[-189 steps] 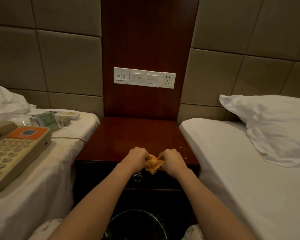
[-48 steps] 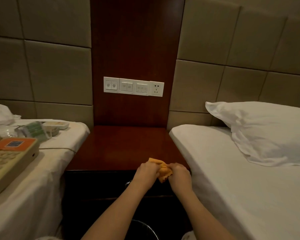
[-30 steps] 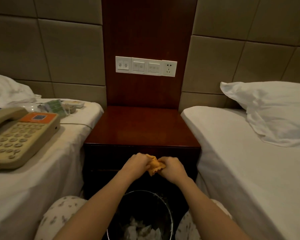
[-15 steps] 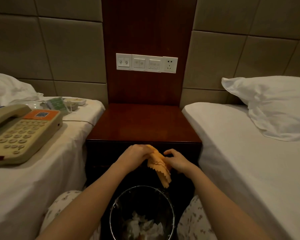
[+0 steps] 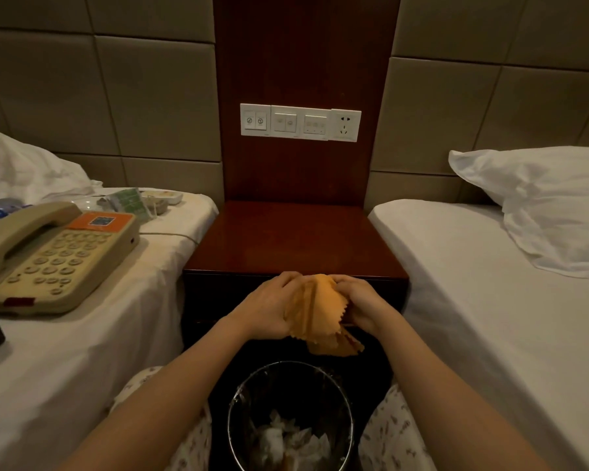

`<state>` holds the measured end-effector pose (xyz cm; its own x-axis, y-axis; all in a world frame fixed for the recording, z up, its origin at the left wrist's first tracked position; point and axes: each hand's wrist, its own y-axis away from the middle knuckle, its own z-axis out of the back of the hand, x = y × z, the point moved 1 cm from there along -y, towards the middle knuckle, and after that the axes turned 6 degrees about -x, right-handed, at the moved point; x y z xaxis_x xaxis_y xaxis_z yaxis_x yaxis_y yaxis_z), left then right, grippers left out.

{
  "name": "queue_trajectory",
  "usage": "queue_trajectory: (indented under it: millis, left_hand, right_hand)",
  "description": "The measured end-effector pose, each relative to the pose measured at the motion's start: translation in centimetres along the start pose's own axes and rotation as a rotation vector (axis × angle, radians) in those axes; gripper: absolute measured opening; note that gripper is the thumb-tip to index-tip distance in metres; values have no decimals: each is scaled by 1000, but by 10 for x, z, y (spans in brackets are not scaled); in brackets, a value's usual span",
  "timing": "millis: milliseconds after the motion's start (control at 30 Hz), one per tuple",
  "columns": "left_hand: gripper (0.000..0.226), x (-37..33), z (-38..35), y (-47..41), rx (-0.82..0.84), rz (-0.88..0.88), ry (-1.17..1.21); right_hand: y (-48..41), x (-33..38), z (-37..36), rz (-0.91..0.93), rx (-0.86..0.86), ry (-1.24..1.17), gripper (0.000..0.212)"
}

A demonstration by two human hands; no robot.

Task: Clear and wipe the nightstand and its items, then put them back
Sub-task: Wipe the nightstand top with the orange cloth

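Orange cloth (image 5: 315, 307) hangs at the centre of the frame, gripped from both sides. The left hand (image 5: 269, 307) curls round its left edge, and the right hand (image 5: 361, 305) curls its fingers on the right edge. The cloth sits just in front of the nightstand (image 5: 295, 239), a dark red wood top, and above the bin (image 5: 288, 363) at bottom centre, which holds crumpled white paper (image 5: 286, 443). At the left, a phone (image 5: 55, 256) and a green packet (image 5: 128, 200) lie on a bed (image 5: 65, 362). A pillow (image 5: 555, 205) lies at the right.
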<state>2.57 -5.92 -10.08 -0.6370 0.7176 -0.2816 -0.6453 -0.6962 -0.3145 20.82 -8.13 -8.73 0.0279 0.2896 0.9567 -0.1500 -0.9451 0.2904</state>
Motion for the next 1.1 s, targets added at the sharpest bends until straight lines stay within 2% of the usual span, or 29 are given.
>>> queue_trajectory:
  millis: [167, 300, 367, 433, 567, 633, 700, 733, 800, 900, 1100]
  left_hand:
    - [91, -9, 2, -2, -36, 9, 50]
    - [85, -11, 1, -2, -70, 161, 147]
    - [69, -11, 4, -2, -64, 210, 194]
    - [53, -9, 5, -2, -60, 240, 248]
    - [33, 1, 8, -4, -91, 394, 357]
    - [32, 5, 11, -6, -143, 500, 378]
    - [41, 8, 14, -9, -174, 608, 429]
    - [46, 9, 15, -11, -179, 657, 448]
    - [54, 10, 15, -15, -182, 740, 472]
    - [59, 9, 15, -20, -198, 824, 625]
    - [64, 3, 24, -16, -156, 807, 681]
  right_hand:
    - [-1, 4, -11, -45, 90, -201, 29]
    - [7, 10, -15, -114, 88, -372, 20]
    - [7, 14, -17, -133, 21, -345, 18]
    - [7, 19, -19, -129, -65, -240, 24]
    - [9, 22, -20, -113, -210, -99, 20]
    - [7, 18, -17, -44, -356, -116, 23]
    - [11, 15, -16, 126, -539, -62, 16]
    - [12, 15, -18, 227, -554, -6, 12]
    - [15, 19, -31, 348, -395, 126, 10]
    - [20, 28, -56, 302, -148, 197, 18]
    - [15, 28, -75, 129, -124, 63, 43]
